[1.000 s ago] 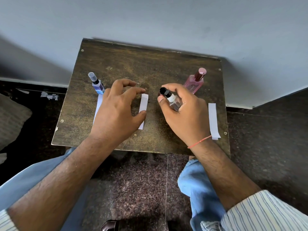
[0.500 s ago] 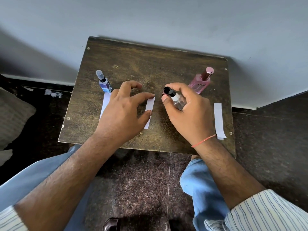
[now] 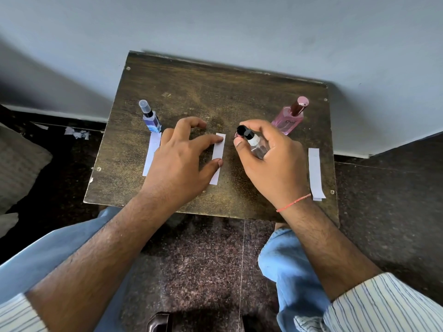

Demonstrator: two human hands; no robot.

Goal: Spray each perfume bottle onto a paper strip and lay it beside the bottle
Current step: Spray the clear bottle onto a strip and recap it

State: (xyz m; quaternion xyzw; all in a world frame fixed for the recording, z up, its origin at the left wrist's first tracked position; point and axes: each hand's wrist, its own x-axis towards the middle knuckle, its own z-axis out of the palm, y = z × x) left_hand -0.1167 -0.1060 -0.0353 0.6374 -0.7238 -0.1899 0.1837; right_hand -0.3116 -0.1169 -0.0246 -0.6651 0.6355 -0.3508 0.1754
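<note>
**Nozzle faces left, toward the middle strip**

My right hand [image 3: 271, 161] is wrapped around the small clear glass perfume bottle with a black cap [image 3: 254, 142], tilted so the cap leans left and far. Just left of it lies the middle white paper strip [image 3: 217, 159], flat on the dark worn wooden surface [image 3: 215, 92], its long axis running near to far. My left hand [image 3: 182, 161] holds nothing; its forefinger and thumb tips rest on the strip's left edge, fingers spread. That hand is the nearer one to lift the strip, I judge. The blue bottle [image 3: 151, 118] and pink bottle [image 3: 288, 118] each stand with a strip beside them.
</note>
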